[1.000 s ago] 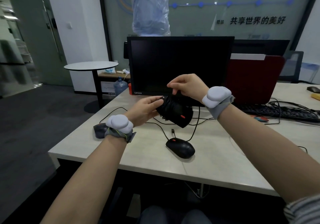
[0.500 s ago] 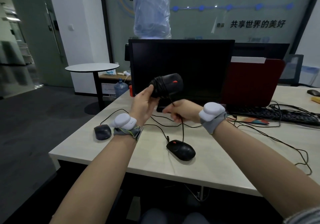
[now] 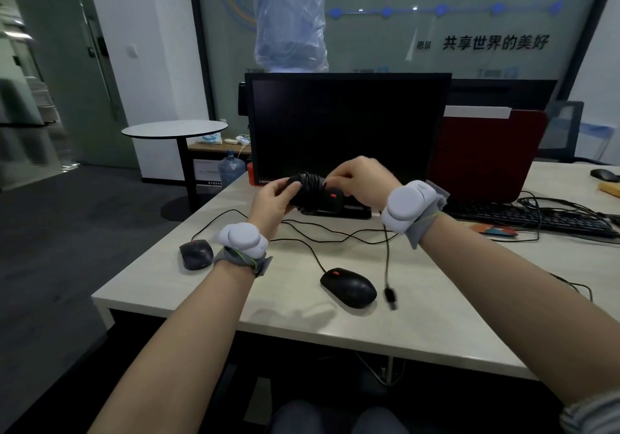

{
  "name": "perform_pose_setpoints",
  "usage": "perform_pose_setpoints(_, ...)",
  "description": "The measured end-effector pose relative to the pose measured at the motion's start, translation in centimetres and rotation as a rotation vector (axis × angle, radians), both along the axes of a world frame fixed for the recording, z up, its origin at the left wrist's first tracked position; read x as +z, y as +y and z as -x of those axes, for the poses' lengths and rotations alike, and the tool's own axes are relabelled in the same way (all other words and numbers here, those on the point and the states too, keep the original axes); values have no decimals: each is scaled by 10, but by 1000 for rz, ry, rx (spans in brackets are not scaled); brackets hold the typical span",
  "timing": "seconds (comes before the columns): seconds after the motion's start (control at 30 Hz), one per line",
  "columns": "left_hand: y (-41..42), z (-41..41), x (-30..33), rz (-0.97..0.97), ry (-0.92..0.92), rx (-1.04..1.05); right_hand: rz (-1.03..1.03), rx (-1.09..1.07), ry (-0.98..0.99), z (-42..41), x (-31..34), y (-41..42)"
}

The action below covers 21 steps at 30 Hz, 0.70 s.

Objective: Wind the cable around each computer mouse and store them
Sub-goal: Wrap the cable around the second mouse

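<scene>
A black mouse with a red wheel is held above the desk in front of the monitor, its cable wound in several turns around its body. My left hand grips its left end. My right hand pinches the cable at the top of the mouse. The free end of the cable hangs down past my right wrist, and its USB plug dangles just above the desk. A second black mouse lies on the desk below, its cable unwound. A third, grey mouse lies at the desk's left.
A dark monitor stands behind the hands. Loose cables cross the pale desk. A black keyboard with tangled wires lies at the right, another mouse at the far right. A round side table stands left.
The wound mouse has come down from in front of the screen. My right hand has risen from below it to its top, and the cable's plug end has lifted off the desk.
</scene>
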State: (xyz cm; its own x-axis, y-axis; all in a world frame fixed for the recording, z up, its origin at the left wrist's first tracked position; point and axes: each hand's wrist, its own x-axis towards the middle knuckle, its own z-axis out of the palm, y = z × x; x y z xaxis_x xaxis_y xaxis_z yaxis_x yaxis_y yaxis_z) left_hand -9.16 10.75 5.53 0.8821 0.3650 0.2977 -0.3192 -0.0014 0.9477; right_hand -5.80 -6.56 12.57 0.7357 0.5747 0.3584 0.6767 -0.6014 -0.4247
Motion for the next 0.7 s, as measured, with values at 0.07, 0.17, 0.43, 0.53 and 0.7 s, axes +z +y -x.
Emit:
perform_pose_setpoints(0.07, -3, 1, 3, -50, 5, -60, -55, 7, -18, -3, 4, -4)
perform_pose_setpoints(0.17, -7, 6, 10, -73, -1, -190, -112, 47, -46, -9, 8, -8)
perform_pose_setpoints(0.43, -7, 21, 16, 89, 20, -590, -271, 326, 115, -20, 16, -22)
perform_pose_setpoints(0.53, -12, 23, 18, 179, -34, -633, -429, 398, 266, -21, 8, -23)
perform_pose_setpoints(0.7, -16, 23, 25, 370, -120, -646, -705, 454, 544, -20, -7, -14)
